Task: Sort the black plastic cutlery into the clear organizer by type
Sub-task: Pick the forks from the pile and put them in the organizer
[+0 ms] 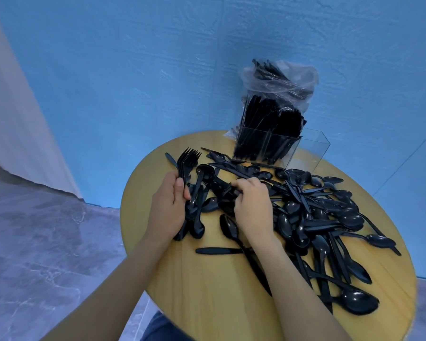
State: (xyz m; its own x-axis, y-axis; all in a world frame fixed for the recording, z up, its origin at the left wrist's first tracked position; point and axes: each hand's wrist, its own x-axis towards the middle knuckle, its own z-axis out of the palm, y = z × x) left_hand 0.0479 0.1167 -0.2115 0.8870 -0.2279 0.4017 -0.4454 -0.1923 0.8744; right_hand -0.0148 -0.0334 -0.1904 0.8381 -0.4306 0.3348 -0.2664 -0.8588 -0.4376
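A heap of black plastic cutlery (312, 217), mostly spoons with some knives, covers the right half of the round wooden table (207, 286). My left hand (169, 207) grips a bundle of forks (187, 161), tines pointing up and away. My right hand (252, 205) has its fingers curled round a black piece at the left edge of the heap; I cannot tell which type it is. The clear organizer (312, 148) stands at the table's far edge, its left compartments packed with upright black cutlery and its right compartment bare.
A clear plastic bag (283, 80) holding more black cutlery sits behind and above the organizer. A blue wall rises behind the table. A single knife (219, 251) lies apart near the front. Grey marbled floor lies to the left, and the table's left edge is close to my left hand.
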